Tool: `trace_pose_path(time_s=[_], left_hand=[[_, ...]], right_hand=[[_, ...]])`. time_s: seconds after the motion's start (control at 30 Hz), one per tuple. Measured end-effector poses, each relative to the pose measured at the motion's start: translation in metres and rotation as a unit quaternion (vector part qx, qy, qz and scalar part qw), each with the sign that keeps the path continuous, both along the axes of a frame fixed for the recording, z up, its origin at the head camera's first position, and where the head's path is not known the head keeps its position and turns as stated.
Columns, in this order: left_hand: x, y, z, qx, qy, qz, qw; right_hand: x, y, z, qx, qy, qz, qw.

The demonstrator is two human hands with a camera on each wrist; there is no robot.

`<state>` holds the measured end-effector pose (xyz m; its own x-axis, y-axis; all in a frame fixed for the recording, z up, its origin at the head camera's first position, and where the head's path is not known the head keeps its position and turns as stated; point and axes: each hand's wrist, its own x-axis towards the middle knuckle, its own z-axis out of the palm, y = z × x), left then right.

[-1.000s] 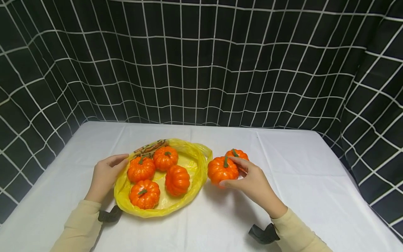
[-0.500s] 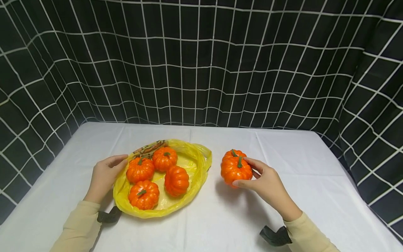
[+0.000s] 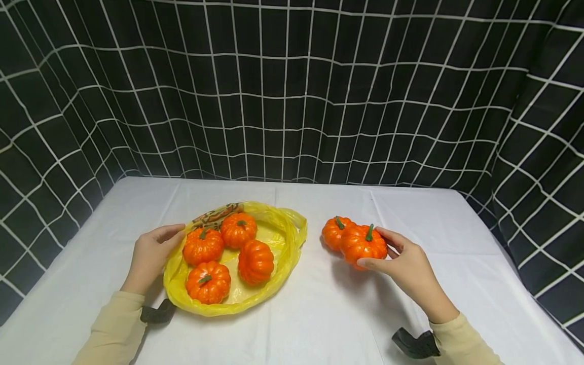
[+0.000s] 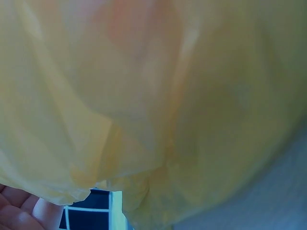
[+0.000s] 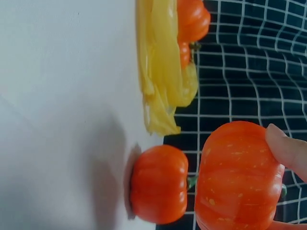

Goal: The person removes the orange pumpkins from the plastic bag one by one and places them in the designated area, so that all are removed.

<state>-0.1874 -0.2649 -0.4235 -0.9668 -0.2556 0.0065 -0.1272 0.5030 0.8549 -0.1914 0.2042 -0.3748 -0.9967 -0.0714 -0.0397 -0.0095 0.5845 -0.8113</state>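
Nearest, beige sleeves (image 3: pixel 114 322) run up to both wrists, and a dark device (image 3: pixel 416 343) sits on the inner side of the right one, its twin (image 3: pixel 158 312) likewise on the left. Beyond its cuff, the right hand (image 3: pixel 408 263) grips an orange pumpkin (image 3: pixel 363 246) between thumb and fingers, raised above the white cloth (image 3: pixel 319 324), stem up. Across from it, the left hand (image 3: pixel 155 253) touches the near-left side of a yellow bag (image 3: pixel 232 308); whether its fingers pinch the film I cannot tell, as the bag fills most of the left wrist view.

The bag gapes upward, with four pumpkins inside: a front one (image 3: pixel 208 282) and a left one (image 3: pixel 203 247) closest to the left hand, a ribbed one (image 3: pixel 256 261) tipped over toward the right hand, and a back one (image 3: pixel 239 229). Just past the raised pumpkin, a loose pumpkin (image 3: pixel 332 234) rests on the cloth, partly hidden by it and standing between the right hand and the bag. Farther off than both hands, a black curtain (image 3: pixel 296 101) with white grid lines closes in the table.
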Motion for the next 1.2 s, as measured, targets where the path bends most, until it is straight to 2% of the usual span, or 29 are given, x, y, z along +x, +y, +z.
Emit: trace_pose_path(time_s=[0.7, 1.2], left_hand=[[0.000, 0.002, 0.002, -0.002, -0.008, 0.004, 1.0000], [0.001, 0.003, 0.003, 0.004, -0.002, 0.006, 1.0000]], right_hand=[[-0.012, 0.031, -0.009, 0.031, -0.027, -0.042, 0.9983], [-0.034, 0.051, -0.028, 0.034, -0.052, -0.054, 0.9966]])
